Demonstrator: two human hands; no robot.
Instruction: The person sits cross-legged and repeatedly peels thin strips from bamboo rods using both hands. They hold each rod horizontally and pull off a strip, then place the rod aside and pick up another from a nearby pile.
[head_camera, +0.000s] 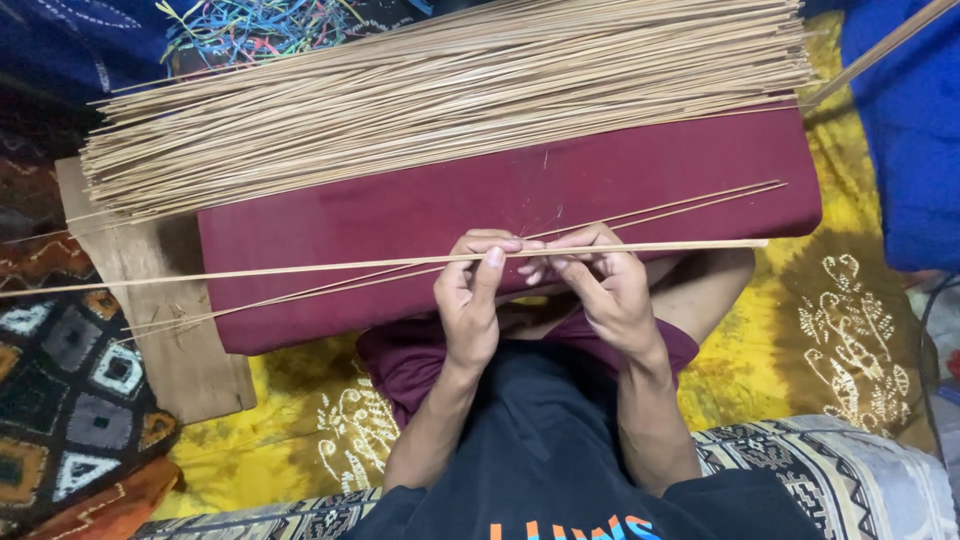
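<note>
— While you sit behind the maroon cushion (400, 215), where is the stick?
— Your left hand (468, 295) and right hand (606, 288) pinch one long thin bamboo stick (330, 266), level across the cushion, fingertips pressed together on it at mid-length.
— What step is this?
— It looks like you're checking or working a single stick; next calls for a steady pinch. Both wrists bend inward, forearms close. The big bundle of sticks (440, 90) lies beyond.

home craft corner: patterned floor mats (70, 400), stick bundle (440, 90)
</note>
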